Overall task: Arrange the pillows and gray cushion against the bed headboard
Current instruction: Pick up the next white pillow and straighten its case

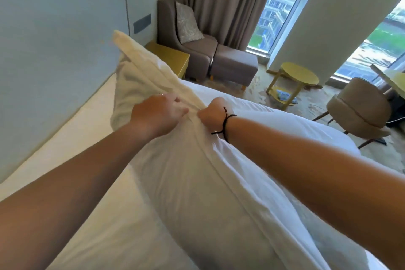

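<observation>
- currently, head view: my left hand (156,114) lies on the upper seam of a white pillow (197,182), fingers curled onto the fabric and apparently pinching it.
- head view: my right hand (211,113) is closed in a fist on the same seam, just beside the left, gripping a fold of the case.
- head view: the pillow stands on edge on the bed (92,215), its far corner raised near the blue-grey wall panel (54,50), which i judge to be the headboard.
- status: the pillow is near the panel but does not rest flat against it; placement is not complete.
- status: a patterned gray cushion (187,22) sits on the armchair (175,35), well apart from the bed; that step remains.
- status: i cannot tell whether other pillows are placed.
</observation>
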